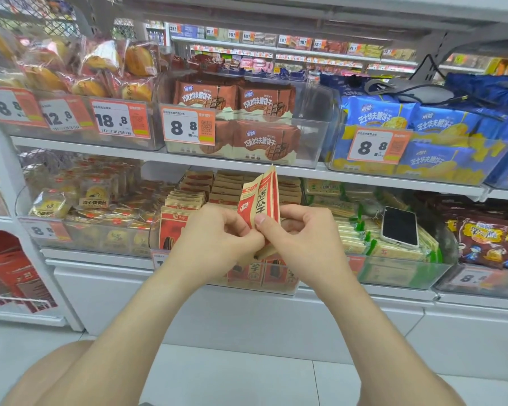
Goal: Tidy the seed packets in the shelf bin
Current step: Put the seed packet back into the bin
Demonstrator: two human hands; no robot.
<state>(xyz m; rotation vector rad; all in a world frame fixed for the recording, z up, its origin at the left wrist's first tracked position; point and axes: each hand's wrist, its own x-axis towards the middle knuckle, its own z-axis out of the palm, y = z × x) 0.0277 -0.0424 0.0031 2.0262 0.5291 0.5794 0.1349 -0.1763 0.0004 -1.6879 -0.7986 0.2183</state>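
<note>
Nearest to me, my left hand (pixel 214 238) and right hand (pixel 302 238) meet in front of the lower shelf. Both are closed on a small bundle of seed packets (pixel 261 197). The left fingers curl round its lower left edge, and my right thumb presses on the printed front. The bundle stands nearly upright, fanned a little at the top, just above the front of the clear shelf bin (pixel 156 227).

I judge these packets to be light and thin, kraft paper by the look, with loose seeds that shift inside. They are probably smooth enough to slide over one another, so a pinch at one corner would let them splay. I would hold low across both side edges, squeeze the faces together, and tap the bottoms level before slotting them in.

Behind my hands, the rows of matching packets (pixel 188 200) fill the bin, some standing, some leaning. To the right, a phone (pixel 399 227) lies on green-edged packets in the next bin. Further up, the chocolate wafer packs (pixel 238 98) sit behind an 8.8 price tag (pixel 188 126).
</note>
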